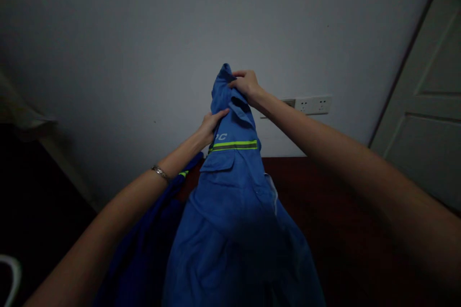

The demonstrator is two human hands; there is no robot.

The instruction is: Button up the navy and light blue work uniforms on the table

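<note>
A blue work jacket [236,187] with a yellow-green and grey reflective stripe, a pocket flap and pale letters hangs in front of me, its lower part spreading towards me. My right hand [245,85] grips it near the collar, fingers closed on the cloth. Lower down, my left hand [212,125] pinches its left edge, thumb on the front and the other fingers mostly hidden behind. A silver bracelet [160,171] circles my left wrist.
Darker blue clothing [151,235] with a yellow-green stripe lies left of the jacket on a dark red surface [298,187]. Behind is a pale wall [144,48] with sockets [313,105]. A panelled door [428,105] stands at right, and a white curved thing [15,271] shows at lower left.
</note>
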